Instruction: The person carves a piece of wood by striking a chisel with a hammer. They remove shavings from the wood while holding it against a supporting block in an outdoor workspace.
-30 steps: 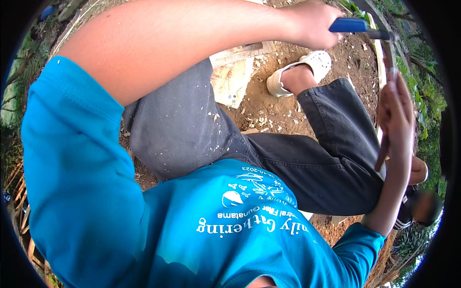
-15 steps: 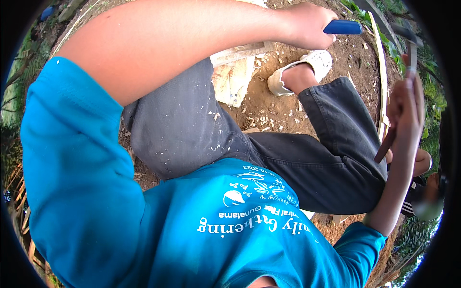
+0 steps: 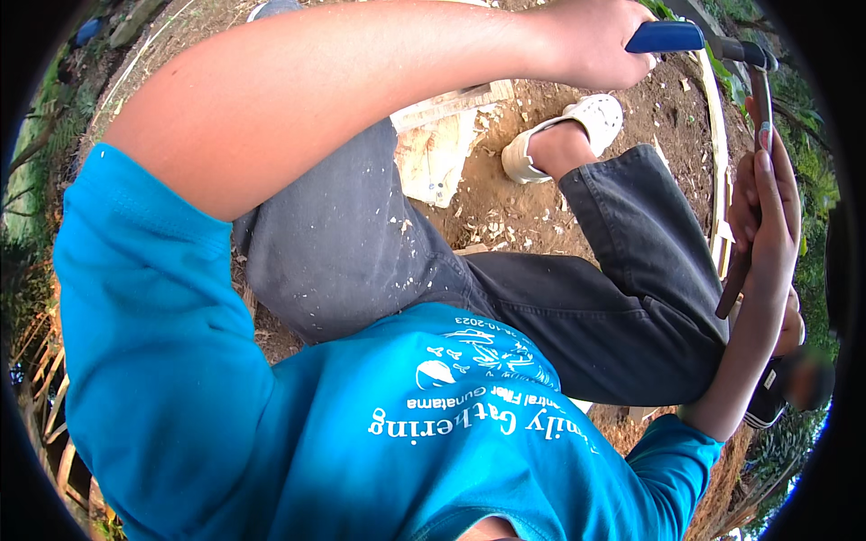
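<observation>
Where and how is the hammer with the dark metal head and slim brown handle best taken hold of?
Probably by the lower end of the hammer's slim brown handle, coming from the person's left. That slender length sticks out below the bare right hand, which holds the handle higher up, and the right forearm blocks the other side.

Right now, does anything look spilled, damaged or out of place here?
Some mess: pale wood chips lie scattered on the brown soil by the white clog, and pale flecks dot the dark grey trousers, standing out untidily. Nothing visible looks damaged; the left hand grips a blue tool handle, the right hand a hammer.
</observation>
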### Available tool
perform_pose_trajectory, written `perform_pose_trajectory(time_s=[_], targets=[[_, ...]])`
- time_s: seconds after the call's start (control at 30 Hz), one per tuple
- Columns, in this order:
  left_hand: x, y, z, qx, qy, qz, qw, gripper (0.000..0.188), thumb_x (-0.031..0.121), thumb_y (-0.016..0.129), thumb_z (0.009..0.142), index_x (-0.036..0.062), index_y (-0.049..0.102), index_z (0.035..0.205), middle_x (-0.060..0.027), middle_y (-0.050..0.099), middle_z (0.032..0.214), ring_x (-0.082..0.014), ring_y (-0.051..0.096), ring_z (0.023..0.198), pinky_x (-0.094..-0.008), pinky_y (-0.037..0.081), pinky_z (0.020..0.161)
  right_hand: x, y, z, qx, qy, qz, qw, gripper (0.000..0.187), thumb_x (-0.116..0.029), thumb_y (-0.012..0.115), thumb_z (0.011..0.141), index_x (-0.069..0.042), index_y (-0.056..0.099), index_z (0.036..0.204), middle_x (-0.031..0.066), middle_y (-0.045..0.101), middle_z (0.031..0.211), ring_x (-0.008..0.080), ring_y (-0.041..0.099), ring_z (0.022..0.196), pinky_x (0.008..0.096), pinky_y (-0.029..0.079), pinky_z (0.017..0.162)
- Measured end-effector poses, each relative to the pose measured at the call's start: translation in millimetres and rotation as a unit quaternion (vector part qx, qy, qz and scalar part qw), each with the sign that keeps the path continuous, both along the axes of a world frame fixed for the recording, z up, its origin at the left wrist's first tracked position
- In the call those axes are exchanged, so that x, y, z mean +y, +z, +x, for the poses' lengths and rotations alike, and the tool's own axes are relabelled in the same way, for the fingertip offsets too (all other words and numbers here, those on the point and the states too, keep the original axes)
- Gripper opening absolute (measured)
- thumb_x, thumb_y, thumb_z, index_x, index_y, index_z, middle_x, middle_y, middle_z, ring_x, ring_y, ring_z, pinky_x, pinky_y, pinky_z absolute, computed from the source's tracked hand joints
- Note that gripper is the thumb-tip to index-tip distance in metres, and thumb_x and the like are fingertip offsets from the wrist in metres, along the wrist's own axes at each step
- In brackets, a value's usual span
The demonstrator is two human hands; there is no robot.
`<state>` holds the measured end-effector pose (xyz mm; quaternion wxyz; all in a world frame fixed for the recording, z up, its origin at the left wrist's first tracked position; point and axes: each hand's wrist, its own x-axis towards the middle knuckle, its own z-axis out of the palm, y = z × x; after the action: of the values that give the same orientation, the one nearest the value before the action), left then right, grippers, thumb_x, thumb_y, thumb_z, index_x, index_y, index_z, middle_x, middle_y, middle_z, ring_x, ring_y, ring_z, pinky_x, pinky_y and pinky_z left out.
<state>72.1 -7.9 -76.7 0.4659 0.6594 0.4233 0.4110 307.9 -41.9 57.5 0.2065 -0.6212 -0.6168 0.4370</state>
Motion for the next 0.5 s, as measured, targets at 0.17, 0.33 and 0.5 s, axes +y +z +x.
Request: perform_pose_trajectory(time_s=[0.17,0.33,0.5], targets=[[-1.7,-7.2,0.8,0.002,0.014,0.007,1.0,0.021,0.015,0.06,0.088,-0.0006,0.062,0.101,-0.0273,0.069,0.092,-0.0442,0.068,0.093,-0.049,0.053,0.079,10.3,7.5,17.5,0.024,0.03,0.01,0.999,0.05,-0.019,0.041,0.111,0.001,0.031,0.156,-0.0048,0.037,0.072,-0.001,0.03,0.044,0.0177,0.027,0.036],[-1.5,1.3,-1.2,0.004,0.021,-0.001,1.0,0.023,0.017,0.059,0.089,-0.0003,0.063,0.103,-0.0273,0.069,0.092,-0.0438,0.069,0.093,-0.0489,0.053,0.079,10.7,11.7,22.3,0.035,0.012,0.026,0.999,0.049,-0.018,0.041,0.111,-0.002,0.031,0.156,-0.0046,0.037,0.072,-0.0006,0.029,0.045,0.018,0.027,0.037],[-1.4,5.5,-3.0,0.005,0.018,-0.022,1.0,0.024,0.018,0.058,0.09,-0.0001,0.063,0.106,-0.0267,0.07,0.091,-0.0423,0.07,0.091,-0.0485,0.054,0.078,11.3,10.4,26.7,0.009,-0.004,0.023,1.0,0.049,-0.019,0.042,0.112,-0.003,0.032,0.157,-0.0049,0.038,0.074,-0.0004,0.029,0.046,0.0175,0.027,0.038]])
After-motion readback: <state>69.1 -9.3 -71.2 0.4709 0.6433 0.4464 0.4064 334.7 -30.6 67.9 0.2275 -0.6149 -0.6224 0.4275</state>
